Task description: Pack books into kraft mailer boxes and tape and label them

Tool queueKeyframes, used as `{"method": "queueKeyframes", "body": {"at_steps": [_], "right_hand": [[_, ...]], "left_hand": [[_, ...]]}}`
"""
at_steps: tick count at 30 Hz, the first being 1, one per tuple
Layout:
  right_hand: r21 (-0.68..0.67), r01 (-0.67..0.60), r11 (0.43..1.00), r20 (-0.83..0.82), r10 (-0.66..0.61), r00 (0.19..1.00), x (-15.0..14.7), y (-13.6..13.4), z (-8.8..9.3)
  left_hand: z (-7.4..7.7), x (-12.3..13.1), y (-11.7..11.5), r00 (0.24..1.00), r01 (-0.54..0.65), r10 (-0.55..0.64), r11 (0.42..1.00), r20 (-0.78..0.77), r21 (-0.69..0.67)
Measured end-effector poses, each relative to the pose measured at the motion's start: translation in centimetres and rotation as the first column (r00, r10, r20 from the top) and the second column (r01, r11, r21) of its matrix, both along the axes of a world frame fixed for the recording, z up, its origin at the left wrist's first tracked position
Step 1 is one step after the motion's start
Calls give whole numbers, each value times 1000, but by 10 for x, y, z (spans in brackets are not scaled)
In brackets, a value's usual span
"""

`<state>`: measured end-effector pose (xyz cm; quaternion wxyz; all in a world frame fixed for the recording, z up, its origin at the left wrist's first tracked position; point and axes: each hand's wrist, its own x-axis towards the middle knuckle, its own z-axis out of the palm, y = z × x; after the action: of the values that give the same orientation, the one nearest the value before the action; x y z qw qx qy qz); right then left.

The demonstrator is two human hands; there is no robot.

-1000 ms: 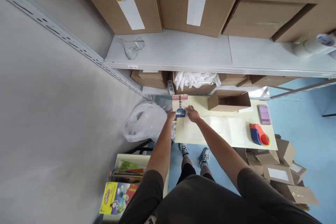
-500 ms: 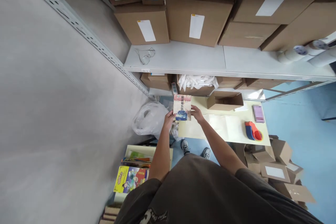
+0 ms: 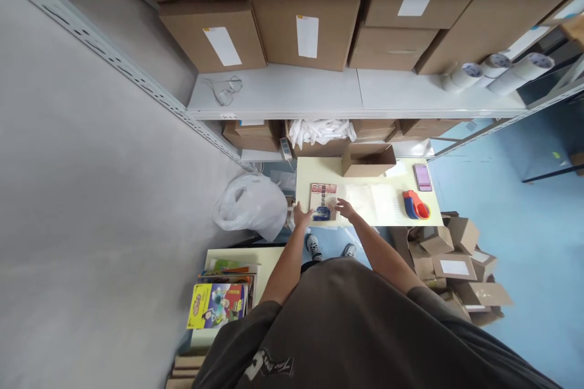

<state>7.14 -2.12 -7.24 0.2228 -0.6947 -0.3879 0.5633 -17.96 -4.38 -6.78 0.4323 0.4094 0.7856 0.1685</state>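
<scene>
A book (image 3: 323, 202) with a pale cover, a red band at its top and a blue picture at its bottom lies flat on the pale yellow table (image 3: 305, 171), near its left end. My left hand (image 3: 302, 216) is open at the book's lower left edge, thumb and fingers spread. Just off the right edge, my right hand (image 3: 345, 209) is open too, with its fingertips pointing at the cover. Whether any fingertip touches the book I cannot tell. Pale sheets (image 3: 371, 202) lie right of the book, and an open cardboard box (image 3: 368, 161) stands behind them.
A red and blue tape dispenser (image 3: 415, 205) and a purple pack (image 3: 422, 177) occupy the table's right end. Shelving with boxes (image 3: 305, 24) rises beyond. Left are a white plastic bag (image 3: 250, 203) and stacked books (image 3: 218, 305); cardboard (image 3: 456, 267) is heaped right.
The book has gone from between my two hands, held up, down onto the table. Both hands have let go and their fingers have spread. My view has shifted to the right.
</scene>
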Motion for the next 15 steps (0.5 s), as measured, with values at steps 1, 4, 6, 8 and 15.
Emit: {"method": "queueKeyframes", "body": {"at_steps": [1,4,6,8,15], "right_hand": [[-13,-31,999,77,32,997,-3,0,-4],[30,-159,987,228,148,962,-15,-3,-12],[60,-295,953,294,266,918,-22,-9,-17],[41,-405,913,302,375,876,-27,-16,-21],[-16,-510,860,318,488,813,-29,-26,-30]], "left_hand": [[-2,-2,0,998,16,-18,1000,-64,-25],[-8,-4,0,989,81,-93,992,-119,-96],[-11,-2,2,984,113,-128,986,-127,-122],[-15,4,4,983,112,-131,983,-131,-145],[-28,15,17,995,54,-67,984,-73,-168]]}}
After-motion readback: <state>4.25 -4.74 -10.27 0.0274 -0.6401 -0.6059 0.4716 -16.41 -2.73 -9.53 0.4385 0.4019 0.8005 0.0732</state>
